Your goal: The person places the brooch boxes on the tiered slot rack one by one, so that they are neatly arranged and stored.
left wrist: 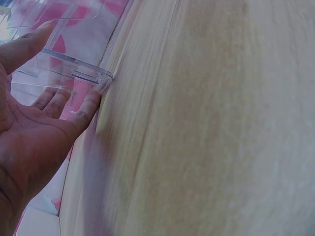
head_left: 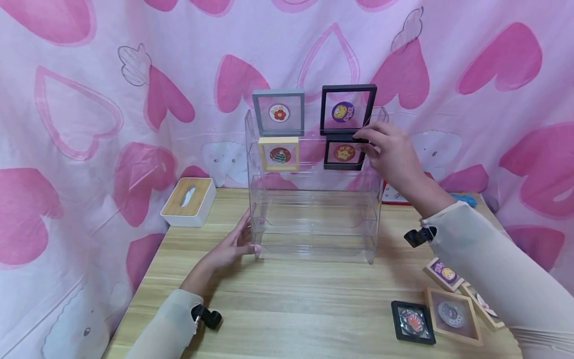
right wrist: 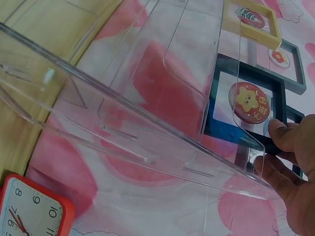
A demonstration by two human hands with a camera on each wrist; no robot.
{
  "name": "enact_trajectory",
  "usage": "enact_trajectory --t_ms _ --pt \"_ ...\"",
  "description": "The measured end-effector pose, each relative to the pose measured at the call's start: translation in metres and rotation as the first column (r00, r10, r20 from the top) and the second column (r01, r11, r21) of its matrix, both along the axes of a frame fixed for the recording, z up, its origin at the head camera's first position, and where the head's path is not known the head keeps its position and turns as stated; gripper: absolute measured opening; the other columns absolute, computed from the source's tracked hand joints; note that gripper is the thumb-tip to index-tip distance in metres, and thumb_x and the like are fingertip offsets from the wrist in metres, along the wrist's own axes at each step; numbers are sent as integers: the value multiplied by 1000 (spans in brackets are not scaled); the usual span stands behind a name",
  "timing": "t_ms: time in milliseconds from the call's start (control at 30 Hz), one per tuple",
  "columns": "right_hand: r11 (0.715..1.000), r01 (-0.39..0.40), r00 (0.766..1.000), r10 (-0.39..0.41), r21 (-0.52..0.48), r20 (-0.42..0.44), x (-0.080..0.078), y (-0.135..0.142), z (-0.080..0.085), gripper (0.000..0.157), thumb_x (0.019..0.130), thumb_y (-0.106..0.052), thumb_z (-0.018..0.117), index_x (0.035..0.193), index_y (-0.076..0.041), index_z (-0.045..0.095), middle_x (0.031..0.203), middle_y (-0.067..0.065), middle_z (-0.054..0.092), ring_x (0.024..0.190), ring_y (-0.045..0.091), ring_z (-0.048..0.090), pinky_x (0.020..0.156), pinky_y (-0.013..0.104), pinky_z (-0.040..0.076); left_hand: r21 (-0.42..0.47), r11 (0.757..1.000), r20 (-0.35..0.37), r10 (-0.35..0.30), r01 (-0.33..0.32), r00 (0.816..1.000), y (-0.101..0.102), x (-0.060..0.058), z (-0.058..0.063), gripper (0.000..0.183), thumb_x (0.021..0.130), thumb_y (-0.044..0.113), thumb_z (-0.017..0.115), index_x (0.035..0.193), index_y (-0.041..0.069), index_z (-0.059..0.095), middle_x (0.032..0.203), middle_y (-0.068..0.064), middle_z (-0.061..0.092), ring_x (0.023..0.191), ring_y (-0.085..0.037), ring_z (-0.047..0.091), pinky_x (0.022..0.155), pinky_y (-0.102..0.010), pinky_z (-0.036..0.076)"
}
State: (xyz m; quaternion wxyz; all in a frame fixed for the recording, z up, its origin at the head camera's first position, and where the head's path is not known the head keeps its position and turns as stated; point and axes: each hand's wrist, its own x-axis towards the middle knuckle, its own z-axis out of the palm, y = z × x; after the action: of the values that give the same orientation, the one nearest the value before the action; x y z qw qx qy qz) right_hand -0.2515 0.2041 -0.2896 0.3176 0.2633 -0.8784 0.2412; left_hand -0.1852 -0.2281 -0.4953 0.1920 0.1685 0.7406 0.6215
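A clear acrylic tiered rack (head_left: 314, 227) stands on the wooden table. My right hand (head_left: 389, 152) pinches the right edge of a small black frame (head_left: 327, 153) holding a red badge with a yellow star, on the second tier from the top. Behind and above that frame stands a larger black frame (head_left: 326, 107) with a purple bear badge. On the left of the rack are a grey frame (head_left: 301, 112) with a flower badge and a cream frame (head_left: 264, 155) with a tree badge. My left hand (head_left: 230, 247) touches the rack's lower left side, thumb at its front edge.
Near the right sleeve lie a black frame (head_left: 395, 321), a wooden frame (head_left: 429, 304), a purple-labelled frame (head_left: 435, 271) and another light frame (head_left: 482, 306). A tissue box (head_left: 197, 214) stands back left. Behind the rack's right side is a red clock (right wrist: 66, 211); a heart-patterned curtain (head_left: 287, 45) hangs behind.
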Motion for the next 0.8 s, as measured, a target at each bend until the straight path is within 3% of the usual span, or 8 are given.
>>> enact_trajectory --t_ms 367,467,633,800 --pt "1000 -7 1000 7 7 -17 4 4 1 32 97 6 79 127 -4 81 126 18 76 116 39 68 95 55 64 -26 1000 17 16 -15 1000 1 1 1 113 103 13 77 169 66 1 188 -9 13 173 -42 14 137 -73 8" --pt "999 -40 997 38 -23 -65 6 9 1 33 95 6 81 127 -4 81 126 18 77 116 38 69 96 39 61 -22 1000 14 15 -15 1000 0 1 1 114 102 13 77 169 66 2 187 -9 15 173 -42 15 137 -73 9" --pt "996 -58 988 49 -63 -145 11 22 -2 33 92 2 86 125 -4 82 121 18 77 109 37 71 97 6 41 -16 1000 10 9 -9 1000 0 1 0 114 103 12 77 170 65 2 187 -9 15 173 -43 16 137 -73 9" --pt "996 -49 986 37 -73 -163 16 42 -10 39 85 3 92 122 -3 82 115 19 77 92 33 71 91 1 37 -17 1000 13 11 -11 1000 1 1 0 114 103 12 77 169 65 2 187 -9 14 173 -43 16 137 -73 9"
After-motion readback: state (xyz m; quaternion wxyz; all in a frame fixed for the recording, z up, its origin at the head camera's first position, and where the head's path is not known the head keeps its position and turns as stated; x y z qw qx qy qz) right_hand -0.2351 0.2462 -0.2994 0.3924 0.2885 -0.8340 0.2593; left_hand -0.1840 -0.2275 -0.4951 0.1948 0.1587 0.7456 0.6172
